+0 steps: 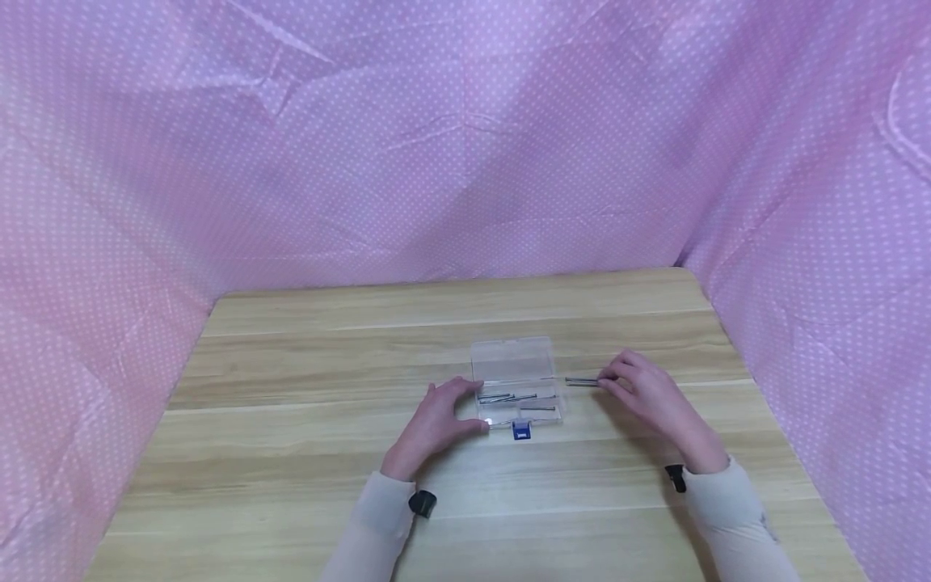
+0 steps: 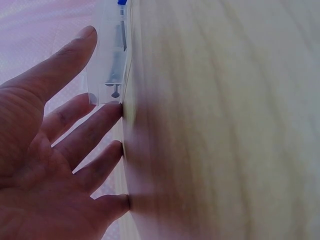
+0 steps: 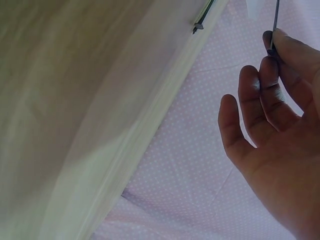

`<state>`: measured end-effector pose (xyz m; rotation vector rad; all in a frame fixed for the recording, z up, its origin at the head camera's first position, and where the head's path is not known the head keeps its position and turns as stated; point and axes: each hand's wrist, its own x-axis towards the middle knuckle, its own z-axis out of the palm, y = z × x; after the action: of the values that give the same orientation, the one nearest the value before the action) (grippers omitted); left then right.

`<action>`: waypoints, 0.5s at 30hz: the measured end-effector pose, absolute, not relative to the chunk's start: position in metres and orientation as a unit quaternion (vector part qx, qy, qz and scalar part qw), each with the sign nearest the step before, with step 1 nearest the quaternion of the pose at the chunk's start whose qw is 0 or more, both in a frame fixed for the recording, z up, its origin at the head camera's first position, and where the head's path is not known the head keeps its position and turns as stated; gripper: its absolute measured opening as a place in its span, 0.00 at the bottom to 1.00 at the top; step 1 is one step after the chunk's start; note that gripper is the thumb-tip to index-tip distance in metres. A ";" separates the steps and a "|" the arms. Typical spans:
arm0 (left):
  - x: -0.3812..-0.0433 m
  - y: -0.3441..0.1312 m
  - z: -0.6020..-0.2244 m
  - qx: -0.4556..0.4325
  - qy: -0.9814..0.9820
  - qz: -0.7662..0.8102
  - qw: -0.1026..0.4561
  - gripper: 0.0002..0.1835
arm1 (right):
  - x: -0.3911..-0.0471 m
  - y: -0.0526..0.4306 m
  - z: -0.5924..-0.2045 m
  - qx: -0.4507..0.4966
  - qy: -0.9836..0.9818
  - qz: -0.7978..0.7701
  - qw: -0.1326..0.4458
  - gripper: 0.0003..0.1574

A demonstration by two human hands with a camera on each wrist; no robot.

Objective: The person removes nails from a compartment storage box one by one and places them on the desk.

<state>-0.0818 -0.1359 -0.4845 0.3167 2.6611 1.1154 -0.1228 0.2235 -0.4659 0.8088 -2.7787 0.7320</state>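
A clear plastic box [image 1: 483, 411] lies with its lid [image 1: 512, 358] folded back. Several nails [image 1: 538, 408] are inside, and a blue latch [image 1: 521, 431] hangs at its front edge. My left hand [image 1: 435, 420] holds the box's left end between thumb and fingers; in the left wrist view the thumb lies along one side of it. To the right of the box, my right hand [image 1: 647, 400] pinches a thin nail [image 3: 275, 22] between thumb and index finger, close to its head. Another nail [image 3: 199, 25] lies on the table in the right wrist view.
The light wooden table [image 1: 305, 469] carries the box right of its middle. Pink dotted cloth [image 1: 436, 145] hangs behind the table and along both sides. A dark band [image 1: 423, 503] is on the left wrist, and another dark band [image 1: 676, 478] on the right.
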 end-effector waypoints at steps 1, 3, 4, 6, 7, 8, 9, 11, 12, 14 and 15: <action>-0.082 -0.136 -0.484 0.109 0.910 0.382 0.119 0.38 | -0.123 0.224 -0.466 0.271 -0.928 0.244 0.077 0.08; -0.082 -0.136 -0.484 0.109 0.910 0.382 0.119 0.38 | -0.124 0.225 -0.467 0.275 -0.927 0.243 0.077 0.08; -0.082 -0.136 -0.484 0.109 0.910 0.382 0.120 0.38 | -0.124 0.225 -0.468 0.277 -0.927 0.241 0.078 0.08; -0.082 -0.135 -0.485 0.109 0.909 0.383 0.121 0.38 | -0.124 0.226 -0.469 0.281 -0.926 0.241 0.079 0.09; -0.082 -0.135 -0.485 0.108 0.909 0.383 0.122 0.38 | -0.125 0.226 -0.470 0.282 -0.925 0.241 0.078 0.09; -0.082 -0.135 -0.485 0.108 0.909 0.383 0.122 0.38 | -0.125 0.226 -0.471 0.283 -0.925 0.241 0.076 0.09; -0.082 -0.135 -0.485 0.108 0.909 0.383 0.122 0.38 | -0.125 0.226 -0.471 0.283 -0.926 0.240 0.073 0.09; -0.082 -0.135 -0.485 0.107 0.909 0.384 0.122 0.37 | -0.126 0.226 -0.472 0.281 -0.927 0.240 0.062 0.08; -0.082 -0.135 -0.485 0.106 0.909 0.385 0.122 0.37 | -0.126 0.226 -0.472 0.279 -0.928 0.238 0.058 0.08; -0.082 -0.136 -0.485 0.107 0.909 0.385 0.121 0.37 | -0.127 0.226 -0.473 0.277 -0.930 0.234 0.050 0.07; -0.082 -0.136 -0.486 0.107 0.909 0.385 0.121 0.37 | -0.127 0.226 -0.473 0.277 -0.931 0.232 0.047 0.06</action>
<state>-0.0820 -0.1358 -0.4855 0.3120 2.6527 1.1250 -0.1273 0.2261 -0.4734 0.8451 -2.8402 0.7085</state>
